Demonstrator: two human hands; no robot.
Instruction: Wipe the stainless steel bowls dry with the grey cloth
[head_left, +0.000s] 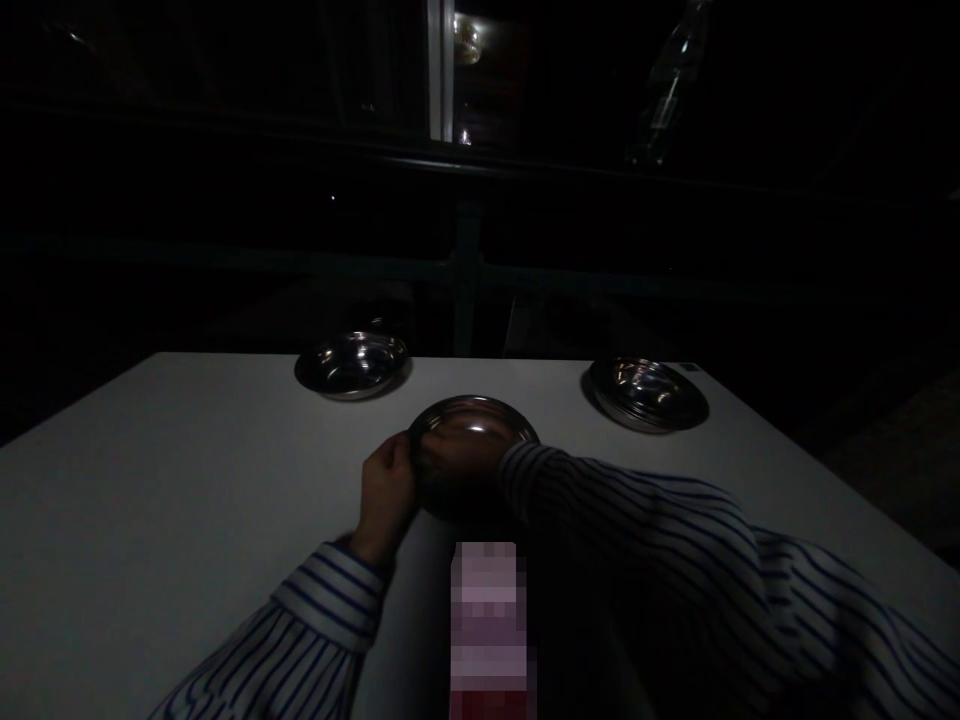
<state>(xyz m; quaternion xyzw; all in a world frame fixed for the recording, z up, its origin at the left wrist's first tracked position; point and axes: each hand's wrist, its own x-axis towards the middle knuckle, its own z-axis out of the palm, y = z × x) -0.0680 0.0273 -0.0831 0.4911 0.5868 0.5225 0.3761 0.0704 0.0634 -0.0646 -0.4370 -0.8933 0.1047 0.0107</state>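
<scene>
A shiny metal bowl [491, 404] is in front of me near the middle of the white table. My left hand [388, 490] is closed on its left rim, thumb on top. My right hand [465, 458] reaches into the bowl from the right, fingers curled against the inside near the left wall. Dark shadow hides what, if anything, those fingers hold. Both arms wear striped sleeves.
A second metal bowl [351, 366] sits at the back left of the white table [187, 500]. At the back right is a stack of metal bowls [649, 394]. A clear bottle [671, 85] stands beyond the table in the dark. A pixelated patch covers the bottom centre.
</scene>
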